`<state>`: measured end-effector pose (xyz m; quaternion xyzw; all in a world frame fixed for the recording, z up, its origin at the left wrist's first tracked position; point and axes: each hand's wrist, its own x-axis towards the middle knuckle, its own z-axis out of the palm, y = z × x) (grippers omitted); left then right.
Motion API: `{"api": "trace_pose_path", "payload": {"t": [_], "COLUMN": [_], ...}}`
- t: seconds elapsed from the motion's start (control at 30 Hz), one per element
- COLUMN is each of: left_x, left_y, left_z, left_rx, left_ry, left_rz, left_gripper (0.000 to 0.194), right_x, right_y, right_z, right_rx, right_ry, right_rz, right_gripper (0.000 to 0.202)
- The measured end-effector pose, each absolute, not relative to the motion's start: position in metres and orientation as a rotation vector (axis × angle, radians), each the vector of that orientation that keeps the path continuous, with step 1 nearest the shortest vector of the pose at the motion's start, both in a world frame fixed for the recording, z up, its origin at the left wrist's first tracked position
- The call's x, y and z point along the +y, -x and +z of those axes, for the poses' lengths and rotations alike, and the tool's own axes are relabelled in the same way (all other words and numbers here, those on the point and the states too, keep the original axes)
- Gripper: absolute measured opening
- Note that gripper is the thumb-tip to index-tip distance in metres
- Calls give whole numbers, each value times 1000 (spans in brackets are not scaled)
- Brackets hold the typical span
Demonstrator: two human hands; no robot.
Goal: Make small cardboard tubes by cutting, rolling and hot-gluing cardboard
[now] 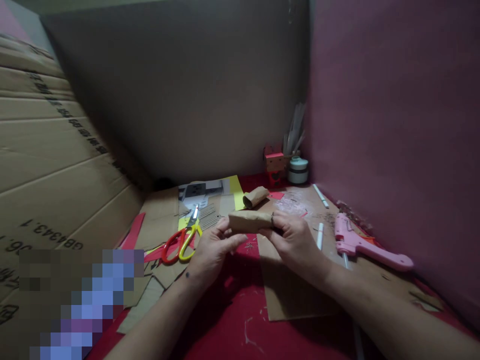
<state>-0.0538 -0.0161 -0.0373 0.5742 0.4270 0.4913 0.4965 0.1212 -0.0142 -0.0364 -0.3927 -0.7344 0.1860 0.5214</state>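
Between my two hands is a curved piece of brown cardboard [249, 221], held above the red table cover. My left hand [215, 247] grips its left end, thumb stretched along below it. At the other end, my right hand [290, 232] pinches it between thumb and fingers. Just behind lies a rolled cardboard tube [256, 197] with its dark opening toward the left. Scissors [183, 240] with one red and one yellow handle rest left of my left hand. Under my right hand is a flat cardboard sheet [296, 290].
A pink glue gun [360, 242] lies on the right, near the pink wall [393, 125]. White sticks [320, 196], a lidded pale jar [298, 171] and a small red box figure [275, 167] stand or lie behind. A big cardboard panel [56, 150] rises on the left.
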Motion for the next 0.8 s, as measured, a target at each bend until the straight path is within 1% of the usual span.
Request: {"api": "trace_pose_path", "payload": {"t": [0.03,0.1,0.17,0.23,0.33,0.43,0.53,0.6,0.7,0.8], "left_x": [-16,-16,-15,-15,-14,-14,-16,-17,-18,-19], "left_y": [54,55,57,59,59,57,56,55,55,52], "left_z": [-38,-38,-39,-39,-40,-41,-41,-40,-39,-40], "left_rx": [1047,1099,1127,1102,1014,928,873,850,814,793], "left_ry": [-1398,-1397,-1380,-1349,-1257,-1130,-1071,-1055,-1037,-1010], "left_rz": [1199,1215,1221,1208,1195,1165,1149,1158,1146,1119], "left_gripper": [26,18,12,12,13,16,20,21,27,28], "right_x": [-15,-17,-19,-19,-17,-16,-17,-17,-16,-15], "right_y": [-121,-120,-119,-118,-118,-119,-120,-120,-120,-119], "right_z": [-37,-37,-37,-36,-34,-31,-28,-29,-34,-39], "right_rx": [-1782,-1814,-1822,-1818,-1752,-1699,-1677,-1652,-1648,-1712], "right_ry": [930,887,850,828,829,819,805,838,914,962], "right_rz": [370,320,336,389,553,791,1049,1155,1113,911], "right_gripper": [25,25,21,17,14,10,14,17,18,27]}}
